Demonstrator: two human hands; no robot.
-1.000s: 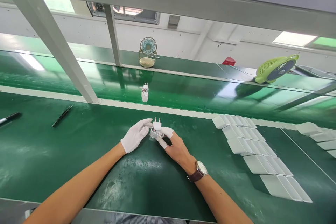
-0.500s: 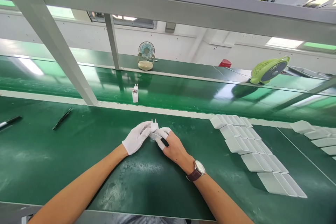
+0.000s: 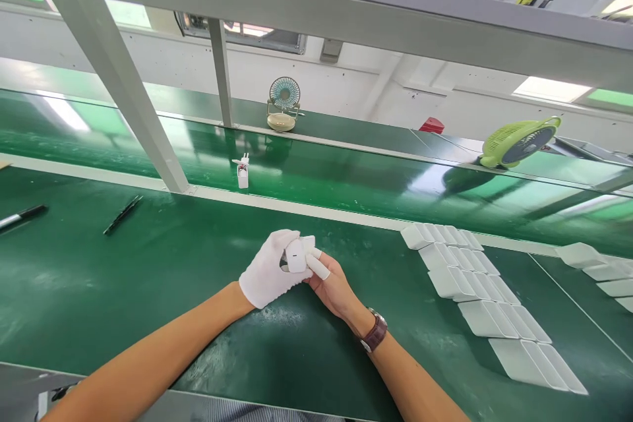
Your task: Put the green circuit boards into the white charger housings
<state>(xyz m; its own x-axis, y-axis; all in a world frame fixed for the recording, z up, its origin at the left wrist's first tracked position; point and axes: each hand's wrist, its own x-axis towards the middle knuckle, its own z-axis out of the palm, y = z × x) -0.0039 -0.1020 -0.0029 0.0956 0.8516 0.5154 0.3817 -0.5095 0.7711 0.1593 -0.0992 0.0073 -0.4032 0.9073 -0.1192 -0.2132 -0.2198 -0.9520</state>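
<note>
Currently, head view: gloved left hand (image 3: 270, 270) and right hand (image 3: 330, 285) both clasped around white charger body (image 3: 297, 255), pinched between fingertips above green bench (image 3: 148, 264). Best kept square, pressure even, thumbs clear of seam.

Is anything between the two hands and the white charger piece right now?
Nothing visible: the left hand and right hand both grip the white charger piece directly, just above the green bench.
</note>
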